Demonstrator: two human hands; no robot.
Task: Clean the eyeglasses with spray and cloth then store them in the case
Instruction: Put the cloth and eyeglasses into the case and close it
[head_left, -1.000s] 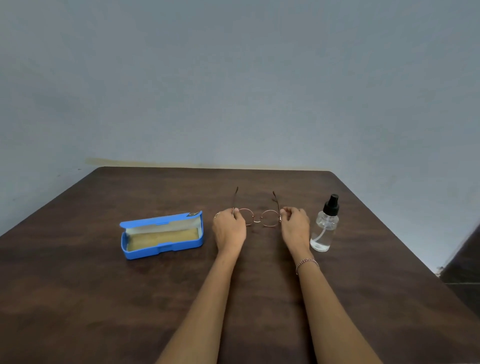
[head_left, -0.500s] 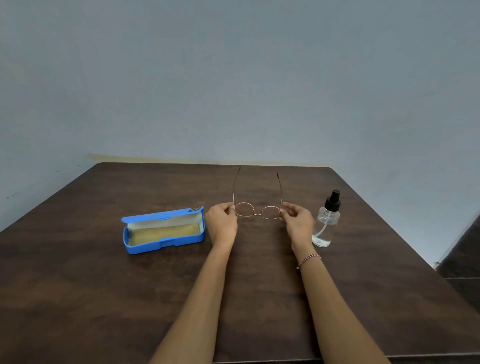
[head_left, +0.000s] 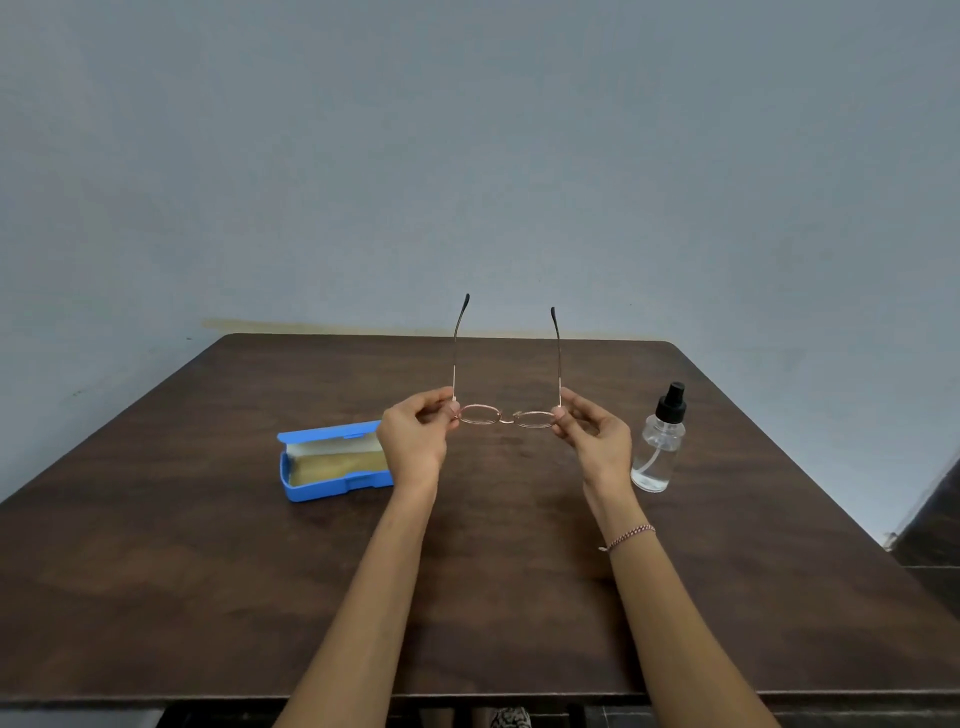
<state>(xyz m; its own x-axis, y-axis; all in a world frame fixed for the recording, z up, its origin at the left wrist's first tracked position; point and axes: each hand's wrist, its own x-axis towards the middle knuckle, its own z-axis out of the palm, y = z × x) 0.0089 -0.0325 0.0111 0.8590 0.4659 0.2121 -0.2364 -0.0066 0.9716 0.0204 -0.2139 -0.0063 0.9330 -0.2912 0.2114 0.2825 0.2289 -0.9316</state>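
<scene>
Thin rose-gold round eyeglasses (head_left: 506, 417) are held up above the table, temples unfolded and pointing away from me. My left hand (head_left: 415, 439) pinches the left hinge and my right hand (head_left: 592, 436) pinches the right hinge. A blue case (head_left: 332, 465) lies open on the table to the left, partly behind my left hand, with a folded yellowish cloth (head_left: 337, 461) inside. A clear spray bottle (head_left: 658, 441) with a black nozzle stands upright just right of my right hand.
The dark wooden table (head_left: 208, 571) has its near edge at the bottom of the view and its right edge beyond the bottle. A pale blue wall rises behind the table's far edge.
Both hands have lifted the eyeglasses off the table and raised them higher, with the temples now reaching up in front of the wall.
</scene>
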